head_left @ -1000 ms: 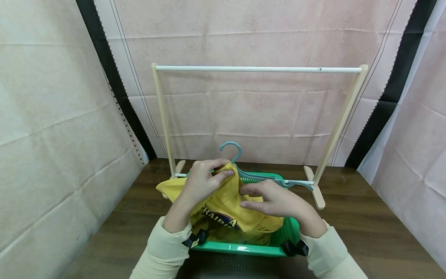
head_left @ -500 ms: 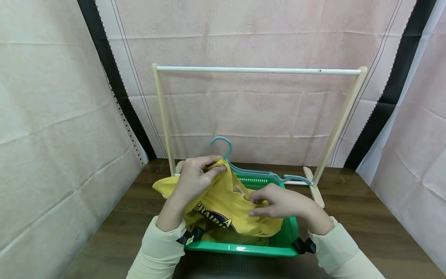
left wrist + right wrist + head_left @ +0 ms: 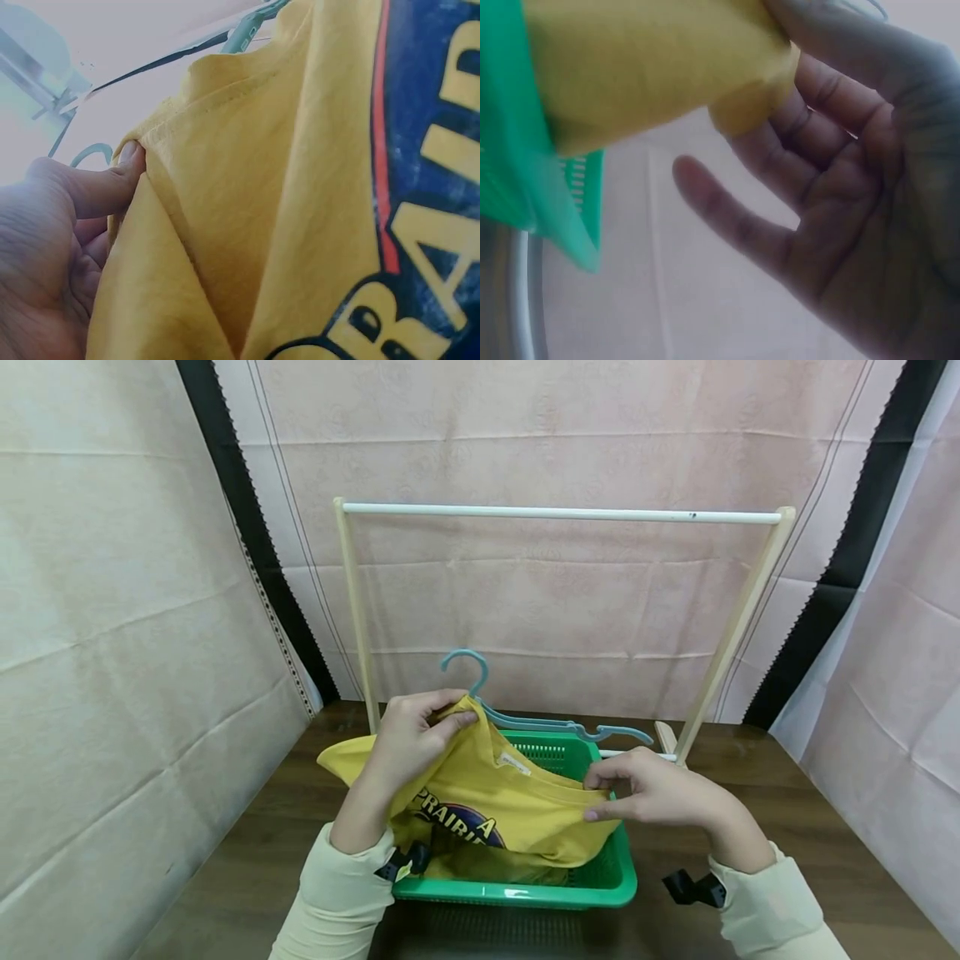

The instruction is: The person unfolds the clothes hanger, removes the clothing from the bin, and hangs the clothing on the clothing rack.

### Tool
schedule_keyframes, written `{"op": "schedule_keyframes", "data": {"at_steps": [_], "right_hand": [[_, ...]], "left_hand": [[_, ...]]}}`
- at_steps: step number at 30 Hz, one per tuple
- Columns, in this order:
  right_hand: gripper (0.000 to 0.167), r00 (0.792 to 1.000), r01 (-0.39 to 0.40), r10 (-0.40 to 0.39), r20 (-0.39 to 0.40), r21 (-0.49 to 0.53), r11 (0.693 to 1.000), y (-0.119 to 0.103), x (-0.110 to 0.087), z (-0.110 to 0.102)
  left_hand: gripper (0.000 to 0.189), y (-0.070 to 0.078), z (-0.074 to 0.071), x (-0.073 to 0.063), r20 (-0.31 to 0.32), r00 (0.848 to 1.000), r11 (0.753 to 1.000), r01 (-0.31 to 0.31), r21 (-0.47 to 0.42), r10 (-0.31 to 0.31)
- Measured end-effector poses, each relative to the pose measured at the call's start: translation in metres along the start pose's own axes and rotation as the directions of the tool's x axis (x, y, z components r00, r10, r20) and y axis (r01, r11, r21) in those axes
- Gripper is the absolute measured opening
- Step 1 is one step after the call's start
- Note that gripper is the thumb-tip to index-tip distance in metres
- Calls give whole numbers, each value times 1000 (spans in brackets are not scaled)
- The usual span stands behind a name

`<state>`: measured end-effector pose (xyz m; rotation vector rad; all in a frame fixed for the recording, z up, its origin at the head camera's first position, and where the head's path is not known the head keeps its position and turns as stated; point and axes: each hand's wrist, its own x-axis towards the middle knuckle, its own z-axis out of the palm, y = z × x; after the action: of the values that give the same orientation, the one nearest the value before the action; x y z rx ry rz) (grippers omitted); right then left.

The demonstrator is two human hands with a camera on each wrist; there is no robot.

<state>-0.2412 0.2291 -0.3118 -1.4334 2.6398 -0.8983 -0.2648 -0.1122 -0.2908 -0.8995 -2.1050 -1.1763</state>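
Pinched along its upper edge by left hand (image 3: 408,739) and right hand (image 3: 656,787), the yellow shirt (image 3: 540,814) hangs partly inside the green basket (image 3: 517,892), a blue hanger (image 3: 536,724) above the basket's far rim

The rack (image 3: 555,512) stands on the counter (image 3: 247,868) at twelve o'clock, behind the basket (image 3: 517,895). The shirt (image 3: 536,814) lies partly in the basket, the left fingers (image 3: 441,700) on it at eleven, the right fingers (image 3: 611,769) at two. Toward twelve, behind the shirt, is the hanger (image 3: 532,723).
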Motion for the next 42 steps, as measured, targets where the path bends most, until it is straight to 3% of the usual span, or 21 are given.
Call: {"op": "schedule_keyframes", "data": {"at_steps": [7,11,14,19,25,33,38,42], "right_hand": [[8,998,48,-44,-38,100,994,10,-9,-5],[13,990,70,-64,-122,41,997,16,-16,-12],[18,979,39,-41,-199,-15,999,20,-24,-18],[24,960,21,-24,-278,-13,1000,25,-36,-27],[23,949,-10,19,-314,32,999,31,-41,-32],[26,948,48,-15,-317,99,994,37,-45,-36],[31,937,116,-75,-340,102,988,39,-43,-41],[32,927,107,-65,-369,94,990,39,-38,-42]], "left_hand": [[16,-1,-2,0,7,1000,1000,20,6,-20],[19,-3,-4,0,23,999,1000,23,20,-24],[18,-5,-6,0,15,1000,999,26,26,-27],[16,-7,-9,0,-9,1000,999,28,19,-27],[16,-8,-10,0,-1,999,999,39,23,-39],[16,-9,-9,0,11,999,998,37,41,-38],[17,-8,-9,-1,30,999,998,44,35,-46],[21,-6,-7,-2,59,998,998,33,61,-37]]}}
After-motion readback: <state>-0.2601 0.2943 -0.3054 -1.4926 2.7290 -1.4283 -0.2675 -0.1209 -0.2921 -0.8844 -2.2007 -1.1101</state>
